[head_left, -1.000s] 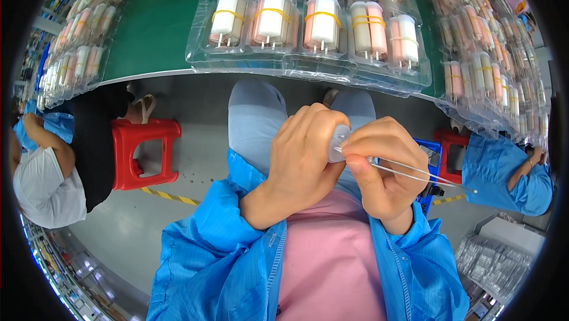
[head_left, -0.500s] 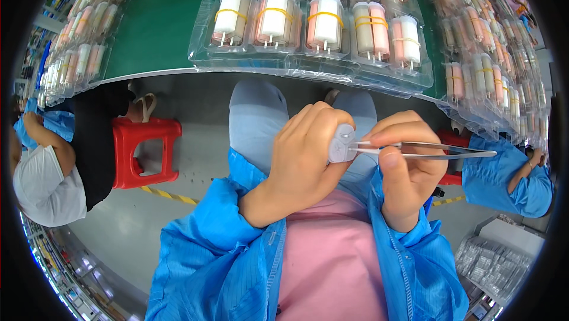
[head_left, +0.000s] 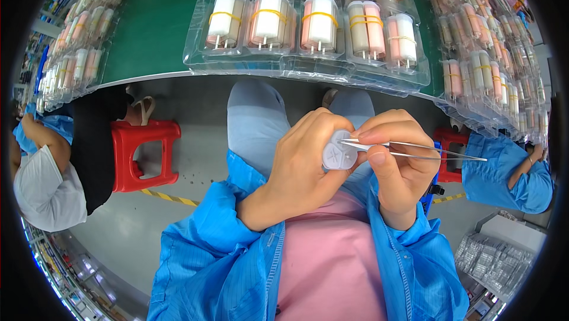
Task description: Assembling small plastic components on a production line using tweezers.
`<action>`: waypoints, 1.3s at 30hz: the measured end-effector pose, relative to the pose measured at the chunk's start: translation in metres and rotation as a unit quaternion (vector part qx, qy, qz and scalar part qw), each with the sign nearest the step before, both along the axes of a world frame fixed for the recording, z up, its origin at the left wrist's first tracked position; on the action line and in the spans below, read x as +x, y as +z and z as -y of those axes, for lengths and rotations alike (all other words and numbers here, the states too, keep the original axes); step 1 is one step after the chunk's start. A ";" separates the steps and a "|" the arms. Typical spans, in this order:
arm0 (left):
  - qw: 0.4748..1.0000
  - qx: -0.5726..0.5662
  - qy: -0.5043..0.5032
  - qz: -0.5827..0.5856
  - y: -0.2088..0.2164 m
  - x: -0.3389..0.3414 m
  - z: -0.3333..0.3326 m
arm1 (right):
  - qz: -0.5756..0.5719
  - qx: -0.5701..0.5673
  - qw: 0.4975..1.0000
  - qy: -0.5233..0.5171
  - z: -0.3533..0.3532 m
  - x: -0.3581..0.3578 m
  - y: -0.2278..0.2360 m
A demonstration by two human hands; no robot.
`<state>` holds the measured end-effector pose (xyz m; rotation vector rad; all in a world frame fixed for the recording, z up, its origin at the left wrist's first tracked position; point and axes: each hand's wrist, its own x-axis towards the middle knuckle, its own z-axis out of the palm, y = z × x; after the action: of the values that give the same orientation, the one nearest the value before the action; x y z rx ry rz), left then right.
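Note:
My left hand (head_left: 303,158) is wrapped round a bundle whose whitish, three-lobed end (head_left: 339,154) faces me; its body is hidden in the fist. Between the thumb and fingers of my right hand (head_left: 402,154) is a pair of metal tweezers (head_left: 438,151). Their tips touch or hover right at the upper part of that end face; I cannot tell if they pinch anything. Beyond my hands, a clear plastic tray (head_left: 249,63) holds several white, pink and grey cylinder bundles (head_left: 320,23) with yellow bands and thin pins toward me.
The tray overhangs the near edge of a green table (head_left: 151,28). More stacked trays of bundles stand at the left (head_left: 80,63) and right (head_left: 489,75). A red stool (head_left: 121,155) and a seated person (head_left: 50,185) are at left; another person in blue (head_left: 495,173) sits at right.
The tweezers' tips have moved left and up across the end face. My left hand has turned the bundle so that its face shows more fully.

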<state>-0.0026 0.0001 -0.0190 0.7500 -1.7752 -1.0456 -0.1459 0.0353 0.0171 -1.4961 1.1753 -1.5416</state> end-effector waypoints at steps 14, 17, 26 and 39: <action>1.000 -0.007 0.006 0.012 0.000 0.000 -0.001 | -0.034 -0.006 0.999 -0.004 0.001 0.000 0.000; 1.000 -0.013 0.006 0.005 0.000 0.000 -0.001 | -0.017 0.002 1.000 -0.011 0.000 0.001 -0.001; 1.000 -0.018 0.011 -0.005 0.000 -0.001 -0.001 | 0.005 0.000 1.000 -0.023 -0.001 0.003 -0.002; 0.998 -0.054 0.021 0.014 0.000 -0.001 0.000 | -0.147 -0.064 0.987 -0.006 0.009 -0.001 0.007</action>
<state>-0.0034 -0.0002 -0.0194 0.7350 -1.8166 -0.9066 -0.1467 0.0265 0.0243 -1.8541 1.2684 -1.4621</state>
